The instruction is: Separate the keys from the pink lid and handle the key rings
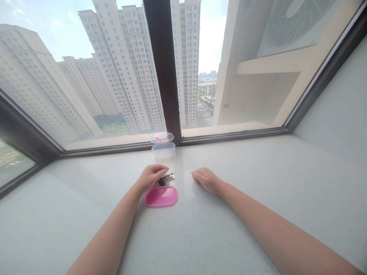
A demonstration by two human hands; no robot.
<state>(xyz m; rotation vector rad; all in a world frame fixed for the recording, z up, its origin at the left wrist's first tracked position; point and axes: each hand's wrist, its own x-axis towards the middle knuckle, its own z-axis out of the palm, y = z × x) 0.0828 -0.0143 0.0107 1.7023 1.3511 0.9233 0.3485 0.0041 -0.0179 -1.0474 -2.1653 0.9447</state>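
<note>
One key bunch [166, 178] under left hand [150, 176]

pale stone sill [258, 183] under dark-framed window [163, 68], daylight and tower blocks [123, 68] outside.

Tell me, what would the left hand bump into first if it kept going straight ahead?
Probably the clear plastic tub by the window; the left hand, pinching small metal things, points roughly toward it. Depth is uncertain.

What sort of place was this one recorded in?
Probably a high-floor flat, at a wide white window ledge. Residential tower blocks fill the window, an air-conditioner unit sits outside, and small household items, a pink lid and a clear container, lie on the ledge.
</note>
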